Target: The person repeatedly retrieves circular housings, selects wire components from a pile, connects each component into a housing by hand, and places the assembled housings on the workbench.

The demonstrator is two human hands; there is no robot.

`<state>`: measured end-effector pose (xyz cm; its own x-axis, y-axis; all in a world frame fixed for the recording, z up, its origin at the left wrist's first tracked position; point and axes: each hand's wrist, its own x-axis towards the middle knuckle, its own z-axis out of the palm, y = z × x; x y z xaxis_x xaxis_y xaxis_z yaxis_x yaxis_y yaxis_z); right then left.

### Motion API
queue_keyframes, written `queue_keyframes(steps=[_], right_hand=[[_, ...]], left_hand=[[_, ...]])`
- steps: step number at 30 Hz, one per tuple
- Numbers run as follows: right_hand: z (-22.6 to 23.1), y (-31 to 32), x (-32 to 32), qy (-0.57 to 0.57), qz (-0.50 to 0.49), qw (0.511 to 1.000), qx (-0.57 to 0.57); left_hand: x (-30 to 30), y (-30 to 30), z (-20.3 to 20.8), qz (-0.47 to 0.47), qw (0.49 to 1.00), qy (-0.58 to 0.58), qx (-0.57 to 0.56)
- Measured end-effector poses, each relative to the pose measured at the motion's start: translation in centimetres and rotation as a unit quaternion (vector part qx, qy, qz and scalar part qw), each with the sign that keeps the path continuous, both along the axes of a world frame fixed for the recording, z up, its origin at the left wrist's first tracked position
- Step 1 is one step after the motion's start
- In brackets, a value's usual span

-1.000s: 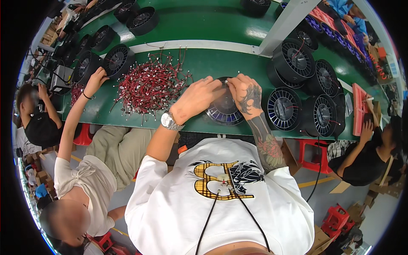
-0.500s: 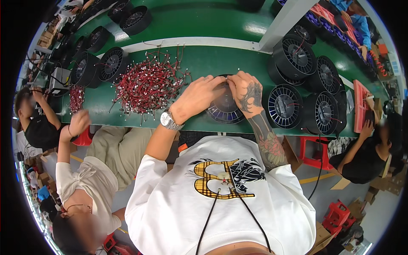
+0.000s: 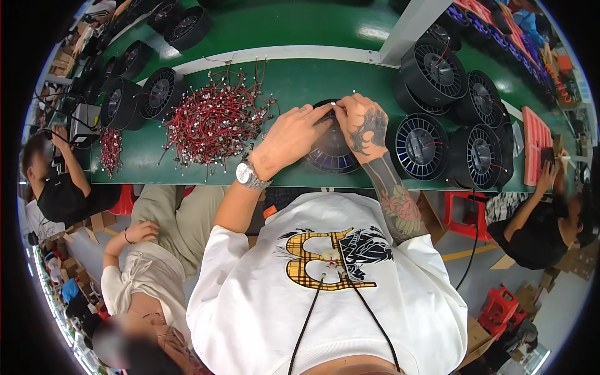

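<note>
At the far rim of a round black fan (image 3: 334,161) my two hands meet fingertip to fingertip. A small white bit shows between the fingertips. My left hand (image 3: 294,134), a watch at its wrist, reaches in from the left with fingers pinched together; what they grip is hidden. My right hand (image 3: 364,125), tattooed on its back, is closed; a white tip (image 3: 354,92) sticks out past its knuckles, seemingly the end of a small wire. The fan lies flat on the green table (image 3: 294,81) beneath both hands, its slotted near edge showing. Left of my hands spreads a pile of red wires (image 3: 212,122) with white ends.
Several black fans (image 3: 420,147) stand right of my hands, some stacked; others (image 3: 159,92) stand at left. A smaller wire heap (image 3: 111,150) lies farther left. A white post (image 3: 409,34) rises behind. A person (image 3: 144,269) sits at my left; another (image 3: 531,219) works at right.
My hands stay together at the fan's far rim, with small finger movements. The person at left has lowered a raised hand onto the lap. The whole view has shifted slightly.
</note>
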<state>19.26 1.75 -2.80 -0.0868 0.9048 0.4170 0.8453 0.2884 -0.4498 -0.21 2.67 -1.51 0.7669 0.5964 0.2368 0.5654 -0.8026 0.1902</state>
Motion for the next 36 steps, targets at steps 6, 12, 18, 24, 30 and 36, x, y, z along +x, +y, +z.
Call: queue_keyframes(steps=[6,12,18,24,30,36], right_hand=[[0.8,0.7,-0.2,0.017,-0.067,0.992,0.105],[-0.7,1.8,1.1,0.106,0.017,0.993,-0.043],[-0.1,3.1,1.9,0.148,0.02,0.973,-0.173],[-0.5,4.0,2.5,0.145,0.044,0.969,-0.197],[-1.1,5.0,2.9,0.181,0.072,0.957,-0.213],[-0.7,3.4,2.5,0.17,0.066,0.967,-0.179]], left_hand=[[0.3,-0.2,0.0,0.005,1.0,0.005,-0.009],[0.4,-0.4,0.1,0.018,1.0,0.003,-0.015],[0.6,-0.4,0.1,0.027,0.999,0.005,-0.024],[0.6,-0.4,-0.3,0.026,1.0,-0.002,-0.014],[0.4,-0.2,-0.8,0.028,0.999,-0.043,-0.002],[0.4,-1.0,-0.4,0.03,0.998,-0.055,-0.027]])
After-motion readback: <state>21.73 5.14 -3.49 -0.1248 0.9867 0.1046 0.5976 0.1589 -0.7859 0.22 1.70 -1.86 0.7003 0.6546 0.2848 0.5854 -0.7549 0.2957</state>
